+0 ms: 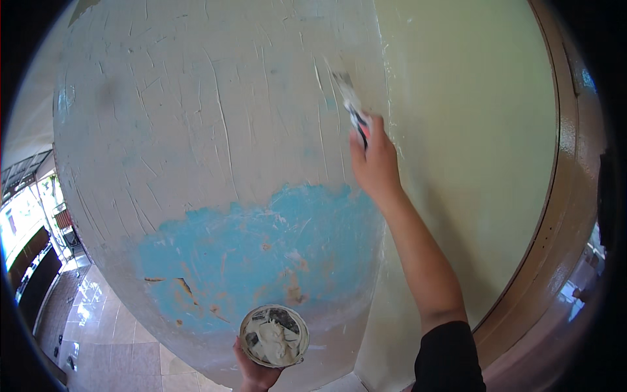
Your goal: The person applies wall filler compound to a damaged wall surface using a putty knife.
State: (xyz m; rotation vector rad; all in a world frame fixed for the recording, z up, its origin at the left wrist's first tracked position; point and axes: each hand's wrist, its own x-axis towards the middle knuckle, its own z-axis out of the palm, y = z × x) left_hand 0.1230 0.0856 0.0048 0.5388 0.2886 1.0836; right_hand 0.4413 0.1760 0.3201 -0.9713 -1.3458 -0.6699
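My right hand (377, 160) is raised near the inner corner, closed round the handle of a putty knife (353, 104). The knife's blade, smeared with pale filler, is at the wall (176, 117), whose upper part carries a grey-white coat with many raised ridges. Below that coat, a patch of blue paint (248, 248) shows scratches, brown stains and flaked spots. Low in front of the wall, my left hand (257, 374) grips a round tub (274, 335) from beneath and its left side. Thick off-white putty lies inside the tub, with darker bare areas around it.
A pale yellow-green wall (470, 130) meets the coated wall at a corner on the right. Beyond it stands a brown door frame (567, 170). Glossy floor tiles (124, 346) lie at the lower left, with a bright outdoor area and dark gate panels farther left.
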